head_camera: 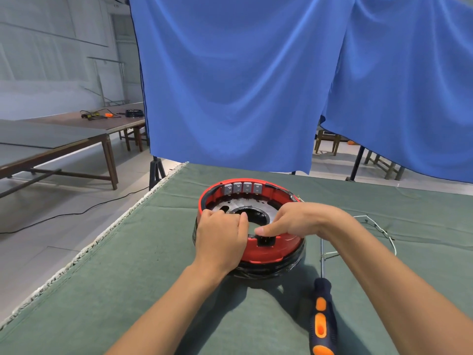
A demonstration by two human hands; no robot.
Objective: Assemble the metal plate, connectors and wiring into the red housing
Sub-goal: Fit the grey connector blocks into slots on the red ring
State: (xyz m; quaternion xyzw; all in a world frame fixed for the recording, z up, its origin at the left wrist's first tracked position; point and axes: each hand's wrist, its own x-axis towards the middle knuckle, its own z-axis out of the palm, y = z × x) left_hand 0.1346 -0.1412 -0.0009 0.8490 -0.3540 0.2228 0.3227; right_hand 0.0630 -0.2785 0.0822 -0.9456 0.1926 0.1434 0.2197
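I watch both hands work over the red housing (271, 248) on the green cloth (128, 265): my left hand (221, 234) curls over its near-left rim, my right hand (294, 221) presses fingertips at the near wall. A screwdriver (321, 311) lies near right.

Counted on the green cloth-covered table (107, 278): one red housing (271, 252) near the far edge, with one metal plate (230, 204) inside and four grey connectors (242, 188) in a row along its far wall. Also counted: two hands, the left hand (221, 239) and the right hand (299, 220), both at the housing's near rim. Found toward the right edge: one screwdriver (323, 316) with a dark and orange handle, and one loose white wire (384, 233).
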